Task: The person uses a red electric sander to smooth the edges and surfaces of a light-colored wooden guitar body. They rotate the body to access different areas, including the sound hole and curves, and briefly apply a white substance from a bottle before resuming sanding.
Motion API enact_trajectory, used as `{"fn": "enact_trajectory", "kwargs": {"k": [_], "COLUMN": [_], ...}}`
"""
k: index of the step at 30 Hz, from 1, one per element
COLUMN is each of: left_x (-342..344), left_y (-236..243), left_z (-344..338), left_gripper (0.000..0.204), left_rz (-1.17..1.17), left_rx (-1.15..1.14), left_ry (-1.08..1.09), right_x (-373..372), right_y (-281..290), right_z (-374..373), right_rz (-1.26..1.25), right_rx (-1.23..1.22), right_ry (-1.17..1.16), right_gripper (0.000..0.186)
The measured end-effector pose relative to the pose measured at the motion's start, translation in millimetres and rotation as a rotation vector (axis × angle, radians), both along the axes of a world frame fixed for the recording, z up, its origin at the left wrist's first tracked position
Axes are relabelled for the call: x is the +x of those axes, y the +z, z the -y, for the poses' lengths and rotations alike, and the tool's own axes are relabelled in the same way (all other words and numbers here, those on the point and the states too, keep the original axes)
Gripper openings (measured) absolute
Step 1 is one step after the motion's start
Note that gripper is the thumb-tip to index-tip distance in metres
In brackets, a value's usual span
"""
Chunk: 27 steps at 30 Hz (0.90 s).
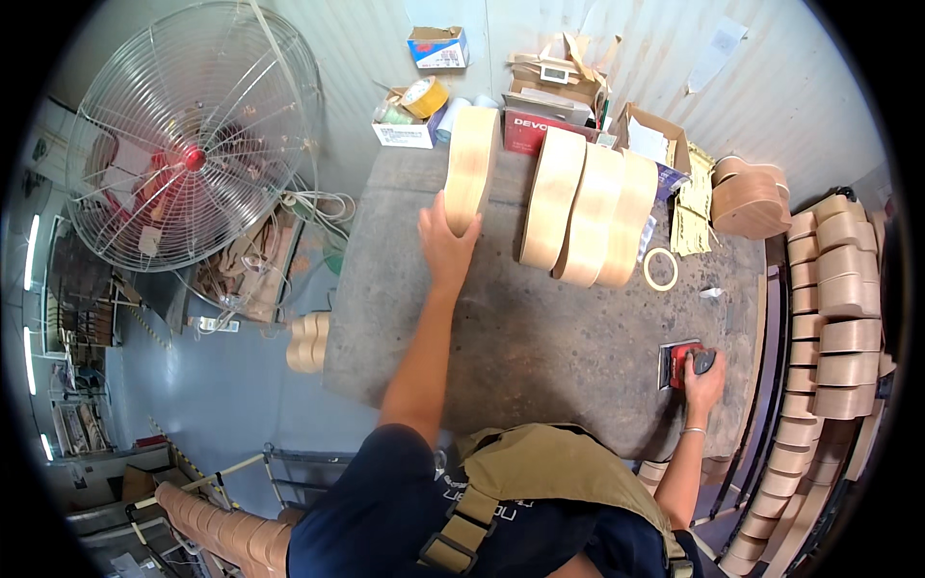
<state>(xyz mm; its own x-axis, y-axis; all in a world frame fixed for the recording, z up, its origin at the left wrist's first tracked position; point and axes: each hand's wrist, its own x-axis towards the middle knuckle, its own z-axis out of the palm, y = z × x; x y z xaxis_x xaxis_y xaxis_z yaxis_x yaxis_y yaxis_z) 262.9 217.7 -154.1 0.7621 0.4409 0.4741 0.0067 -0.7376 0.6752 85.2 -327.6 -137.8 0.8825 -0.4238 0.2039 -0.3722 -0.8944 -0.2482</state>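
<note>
The dark, worn tabletop [501, 328] spreads beneath both hands. A large wire-caged fan [195, 159] stands to the left of and beyond the left hand [451, 236]. Stacks of curved wooden pieces [848, 279] line the area right of the right hand [705, 383]. Three pale curved bodies [588, 212] sit close together to the right of the left hand. That hand grips the near end of a similar single wooden body [472, 159], which reaches away from it. The right hand is wrapped around a red-and-black sander [680, 366]; beyond that hand lies a yellowish tape ring [647, 270].
</note>
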Motion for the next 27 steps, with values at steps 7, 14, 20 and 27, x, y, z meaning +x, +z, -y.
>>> {"fn": "enact_trajectory", "kwargs": {"k": [7,14,20,27], "left_x": [10,23,34,51], "left_y": [18,19,33,40], "left_z": [-7,0,14,20], "left_gripper": [0.087,0.091,0.087,0.083], "left_rz": [-0.173,-0.224,-0.153,-0.248], "left_rx": [0.058,0.055,0.456,0.469], "left_ry": [-0.062,-0.071,-0.102,-0.093], "right_x": [-1,1,0,1], "right_y": [-4,2,3,-4], "right_z": [4,-1,-4,3], "right_rz": [0.007,-0.01,-0.008,0.04], "right_rx": [-0.033,-0.011,0.001,-0.002], "right_ry": [-0.012,-0.021,-0.03,-0.007], "right_gripper": [0.059,0.056,0.057,0.059]}}
